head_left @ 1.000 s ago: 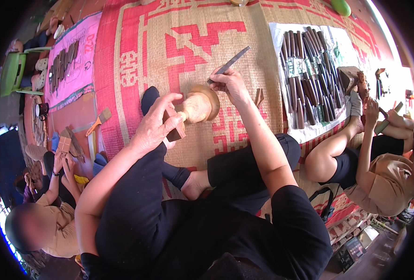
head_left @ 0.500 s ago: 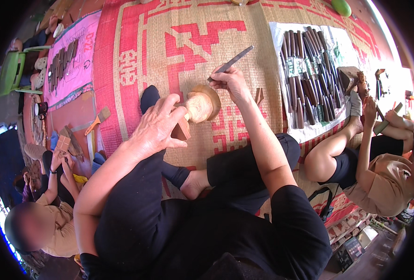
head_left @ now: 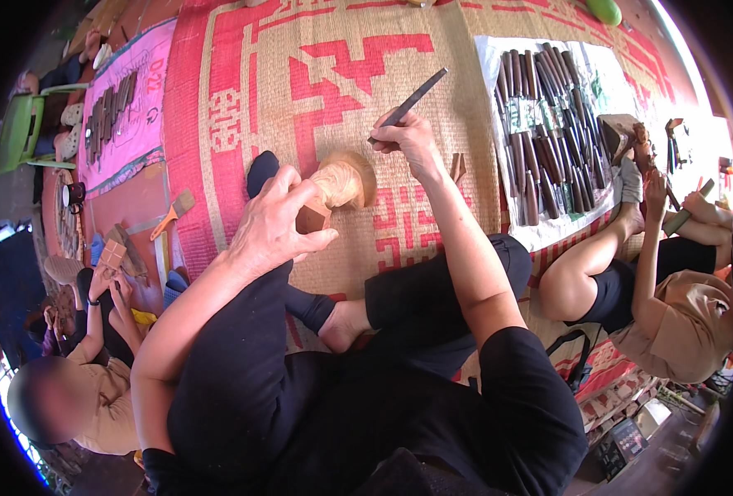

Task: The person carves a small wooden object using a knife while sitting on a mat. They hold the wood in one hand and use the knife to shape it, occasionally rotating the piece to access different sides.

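To the left of the white sheet point(head_left: 602, 70) we see a pale carved wooden piece point(head_left: 341, 183), with the left hand point(head_left: 274, 217) curved about its reddish block end point(head_left: 313, 218), whether gripping we cannot tell, while the right hand point(head_left: 411, 145), nearer the sheet, grips a slim dark tool point(head_left: 420, 94).

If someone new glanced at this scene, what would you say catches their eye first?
Probably the red-and-tan woven mat, spread across the middle. On the right, dark-handled tools lie in rows on a white sheet. Near the centre, the right hand holds a thin dark tool near a pale wooden piece.
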Motion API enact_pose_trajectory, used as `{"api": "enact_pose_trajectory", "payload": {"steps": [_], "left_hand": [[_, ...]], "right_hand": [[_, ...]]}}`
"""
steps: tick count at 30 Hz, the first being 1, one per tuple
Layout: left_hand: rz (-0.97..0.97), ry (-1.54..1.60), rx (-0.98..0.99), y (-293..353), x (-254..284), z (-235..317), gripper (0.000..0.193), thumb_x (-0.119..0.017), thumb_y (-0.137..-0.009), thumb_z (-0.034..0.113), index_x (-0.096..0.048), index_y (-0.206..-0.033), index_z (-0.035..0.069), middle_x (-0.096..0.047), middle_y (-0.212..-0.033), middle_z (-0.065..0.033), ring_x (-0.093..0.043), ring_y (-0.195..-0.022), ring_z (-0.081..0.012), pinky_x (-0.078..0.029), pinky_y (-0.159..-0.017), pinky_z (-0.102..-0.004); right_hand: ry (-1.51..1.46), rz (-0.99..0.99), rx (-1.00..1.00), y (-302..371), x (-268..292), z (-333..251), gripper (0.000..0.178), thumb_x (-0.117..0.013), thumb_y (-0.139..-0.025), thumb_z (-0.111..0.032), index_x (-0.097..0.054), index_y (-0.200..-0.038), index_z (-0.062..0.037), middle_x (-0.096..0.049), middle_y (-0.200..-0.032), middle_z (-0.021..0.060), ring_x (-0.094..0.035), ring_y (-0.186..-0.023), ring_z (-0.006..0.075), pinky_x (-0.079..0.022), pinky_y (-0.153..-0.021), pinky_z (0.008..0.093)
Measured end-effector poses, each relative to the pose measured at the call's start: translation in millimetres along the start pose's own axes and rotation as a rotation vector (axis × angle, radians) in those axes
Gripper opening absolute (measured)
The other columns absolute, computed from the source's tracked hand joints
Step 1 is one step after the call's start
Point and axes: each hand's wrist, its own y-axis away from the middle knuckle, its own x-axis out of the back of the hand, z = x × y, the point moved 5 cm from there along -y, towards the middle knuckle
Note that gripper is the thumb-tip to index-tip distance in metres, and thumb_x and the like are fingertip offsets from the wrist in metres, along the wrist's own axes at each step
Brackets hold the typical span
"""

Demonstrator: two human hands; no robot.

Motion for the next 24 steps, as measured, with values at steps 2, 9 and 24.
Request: {"api": "enact_pose_trajectory", "payload": {"steps": [2, 9, 24], "left_hand": [[-0.027, -0.036, 0.027, -2, -1, 1, 0.049, -0.076, -0.069, 0.036, -0.057, -0.1, 0.004, -0.047, -0.097, -0.0118, -0.055, -0.094, -0.0307, -0.048, -0.078, -0.0437], [-0.119, -0.107, 0.016, -7, -4, 3, 0.059, -0.075, -0.069, 0.046, -0.054, -0.105, 0.003, -0.049, -0.098, -0.0124, -0.053, -0.098, -0.0328, -0.046, -0.082, -0.0452], [-0.039, -0.065, -0.056, -5, -6, 0, 0.061, -0.076, -0.066, 0.051, -0.052, -0.096, 0.004, -0.048, -0.093, -0.0118, -0.053, -0.091, -0.0322, -0.044, -0.08, -0.0444]], "right_hand": [[0.049, -0.02, 0.024, -2, -1, 2, 0.007, -0.069, -0.078, -0.003, -0.064, -0.082, -0.0027, -0.067, -0.074, 0.0077, -0.064, -0.061, 0.0129, -0.053, -0.059, 0.0247], [0.171, 0.022, -0.03, 4, -9, 9, 0.012, -0.073, -0.073, -0.006, -0.064, -0.08, -0.0031, -0.068, -0.072, 0.0071, -0.063, -0.062, 0.0137, -0.05, -0.06, 0.0257], [0.08, 0.105, -0.091, -1, 4, 21, 0.01, -0.071, -0.072, -0.004, -0.063, -0.078, -0.001, -0.067, -0.072, 0.0099, -0.063, -0.06, 0.0143, -0.049, -0.055, 0.0248]]}}
